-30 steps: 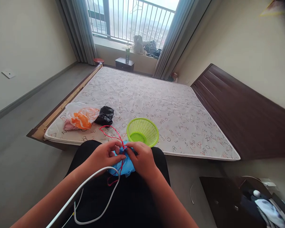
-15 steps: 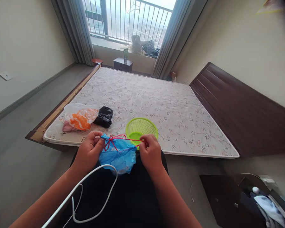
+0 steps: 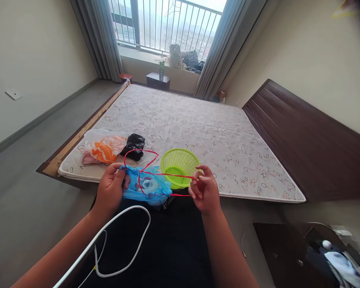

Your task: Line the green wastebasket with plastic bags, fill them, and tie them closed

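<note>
A black bag [image 3: 135, 144] is lying beside an orange bag [image 3: 104, 151] on the mattress [image 3: 195, 120]; a bottle [image 3: 161, 70] is standing on the nightstand [image 3: 155, 83]; curtains [image 3: 94, 38] are hanging.

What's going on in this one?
A person seated at a bed works with both hands on a blue plastic bag over the lap. The left hand grips the bag's edge, while the right hand holds a red string stretched out from it. Something white shows at the bag; I can't tell what. Just beyond, a green basket sits on the mattress, with a black bag and an orange-and-clear bag farther left.
</note>
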A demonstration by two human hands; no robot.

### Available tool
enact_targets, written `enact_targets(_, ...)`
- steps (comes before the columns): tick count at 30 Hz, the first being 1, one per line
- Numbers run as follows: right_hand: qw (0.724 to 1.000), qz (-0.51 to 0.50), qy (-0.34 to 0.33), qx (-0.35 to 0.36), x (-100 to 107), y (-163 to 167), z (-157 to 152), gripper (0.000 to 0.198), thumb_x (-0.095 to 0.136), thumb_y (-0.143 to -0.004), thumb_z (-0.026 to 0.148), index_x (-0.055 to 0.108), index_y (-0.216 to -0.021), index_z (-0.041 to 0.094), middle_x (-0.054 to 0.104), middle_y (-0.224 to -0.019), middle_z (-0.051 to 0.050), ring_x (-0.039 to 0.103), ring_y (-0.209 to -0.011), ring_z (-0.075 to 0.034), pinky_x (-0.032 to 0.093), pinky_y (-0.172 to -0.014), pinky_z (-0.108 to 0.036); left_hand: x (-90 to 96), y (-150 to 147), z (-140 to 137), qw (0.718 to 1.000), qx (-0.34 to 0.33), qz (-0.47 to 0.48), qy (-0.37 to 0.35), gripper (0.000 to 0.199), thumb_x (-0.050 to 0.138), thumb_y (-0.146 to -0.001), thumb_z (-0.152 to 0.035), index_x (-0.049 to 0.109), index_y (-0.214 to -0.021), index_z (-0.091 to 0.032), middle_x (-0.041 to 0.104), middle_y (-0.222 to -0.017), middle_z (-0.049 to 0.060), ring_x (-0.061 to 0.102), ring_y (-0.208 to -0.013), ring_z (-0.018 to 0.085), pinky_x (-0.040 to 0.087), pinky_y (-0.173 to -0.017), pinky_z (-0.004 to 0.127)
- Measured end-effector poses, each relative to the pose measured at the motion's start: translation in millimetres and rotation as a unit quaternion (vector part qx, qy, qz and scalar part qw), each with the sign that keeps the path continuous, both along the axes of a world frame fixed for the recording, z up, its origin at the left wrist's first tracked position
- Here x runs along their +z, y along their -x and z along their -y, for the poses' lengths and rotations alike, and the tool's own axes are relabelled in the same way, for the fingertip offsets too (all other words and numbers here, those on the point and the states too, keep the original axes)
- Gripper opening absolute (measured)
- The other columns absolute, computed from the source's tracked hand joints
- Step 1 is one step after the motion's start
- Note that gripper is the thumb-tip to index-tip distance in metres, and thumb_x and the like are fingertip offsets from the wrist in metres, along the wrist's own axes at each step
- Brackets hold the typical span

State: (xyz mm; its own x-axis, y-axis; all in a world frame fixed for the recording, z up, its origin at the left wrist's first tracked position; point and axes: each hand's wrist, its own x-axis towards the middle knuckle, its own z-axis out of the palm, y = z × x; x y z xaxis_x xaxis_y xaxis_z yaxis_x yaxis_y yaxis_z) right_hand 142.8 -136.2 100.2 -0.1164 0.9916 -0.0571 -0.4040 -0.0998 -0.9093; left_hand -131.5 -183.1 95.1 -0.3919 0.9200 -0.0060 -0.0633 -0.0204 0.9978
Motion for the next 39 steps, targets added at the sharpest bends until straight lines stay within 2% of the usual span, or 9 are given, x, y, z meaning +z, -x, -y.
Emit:
enact_targets(5,0.937,0.318,-0.121,0.081,1.8,21.8,12.7,0.056,0.074,-0.082,0.039,0.057,-0.134,0.029,0.068,-0.121,-0.005,0.046,-0.053,-0.007,0.042,-0.051,-0.024,-1.6,-9.6,5.8,0.998,-0.053,-0.043,-0.011,0.032,0.065,-0.094,-0.05,0.061,-0.1,-0.019,0.052,-0.054,-0.005,0.046,-0.048,0.01,0.035,-0.046,0.018)
enact_targets(7,0.889,0.416,-0.162,0.099,-1.0,37.6,12.9,0.06,0.08,-0.078,0.036,0.06,-0.135,0.029,0.072,-0.111,-0.004,0.057,-0.065,-0.012,0.047,-0.062,-0.027,-2.7,-12.5,6.6,0.996,-0.076,-0.041,-0.009,0.035,0.065,-0.093,-0.051,0.063,-0.103,-0.018,0.054,-0.056,-0.004,0.047,-0.049,0.01,0.037,-0.046,0.018)
enact_targets(11,0.84,0.5,-0.17,0.123,-8.6,55.1,5.0,0.012,0.064,-0.091,0.023,0.072,-0.099,0.024,0.067,-0.075,0.0,0.062,-0.07,-0.016,0.046,-0.069,-0.03,-1.4,-11.5,5.6,0.998,-0.055,-0.039,0.005,0.037,0.068,-0.09,-0.052,0.067,-0.102,-0.017,0.058,-0.058,-0.002,0.05,-0.052,0.01,0.041,-0.048,0.019)
enact_targets(15,0.888,0.408,-0.159,0.141,-13.4,60.9,10.3,0.026,0.067,-0.091,0.039,0.065,-0.112,0.024,0.071,-0.099,-0.003,0.067,-0.082,-0.017,0.051,-0.071,-0.029,-2.0,-6.4,6.0,0.999,-0.037,-0.006,0.026,0.04,0.07,-0.087,-0.052,0.071,-0.105,-0.016,0.061,-0.063,0.0,0.049,-0.05,0.01,0.039,-0.045,0.019)
enact_targets(18,0.876,0.406,-0.19,0.177,-21.9,71.1,21.0,0.058,0.081,-0.079,0.04,0.058,-0.13,0.026,0.071,-0.108,-0.004,0.067,-0.087,-0.019,0.053,-0.074,-0.029,-6.2,-7.7,9.1,0.997,-0.066,0.004,0.038,0.042,0.072,-0.086,-0.052,0.074,-0.109,-0.017,0.062,-0.064,0.0,0.045,-0.047,0.009,0.036,-0.043,0.019)
enact_targets(21,0.867,0.43,-0.185,0.171,-32.9,76.8,21.4,0.034,0.07,-0.083,0.021,0.064,-0.116,0.025,0.069,-0.087,0.0,0.064,-0.076,-0.017,0.051,-0.072,-0.029,-6.2,-11.5,11.4,0.997,-0.071,-0.013,0.033,0.045,0.073,-0.084,-0.054,0.077,-0.11,-0.016,0.057,-0.058,-0.002,0.043,-0.046,0.009,0.034,-0.042,0.019)
enact_targets(30,0.989,0.128,-0.034,0.059,-36.5,45.6,-1.8,0.039,0.072,-0.086,0.039,0.059,-0.12,0.024,0.064,-0.086,0.002,0.061,-0.075,-0.014,0.051,-0.068,-0.025,-9.9,9.7,2.0,0.939,-0.185,-0.274,0.09,0.069,0.076,-0.082,-0.052,0.059,-0.143,-0.026,0.076,-0.112,0.008,0.062,-0.061,0.015,0.053,-0.063,0.029)
enact_targets(35,0.989,0.107,-0.047,0.095,-32.3,49.8,6.6,0.046,0.072,-0.086,0.04,0.057,-0.128,0.028,0.06,-0.083,0.003,0.058,-0.071,-0.013,0.049,-0.063,-0.023,-17.8,-12.7,17.9,0.903,-0.141,-0.396,-0.085,0.016,0.069,-0.088,-0.033,0.075,-0.1,-0.024,0.074,-0.086,0.006,0.067,-0.086,0.023,0.053,-0.088,0.037)
enact_targets(39,0.985,0.084,-0.079,0.13,-26.5,51.6,11.7,0.046,0.073,-0.088,0.035,0.057,-0.132,0.031,0.057,-0.082,0.004,0.055,-0.07,-0.011,0.047,-0.064,-0.022,-17.2,-40.7,20.5,0.874,-0.309,-0.348,-0.142,0.015,0.058,-0.094,-0.027,0.071,-0.096,-0.022,0.074,-0.093,0.01,0.069,-0.093,0.024,0.055,-0.088,0.036)
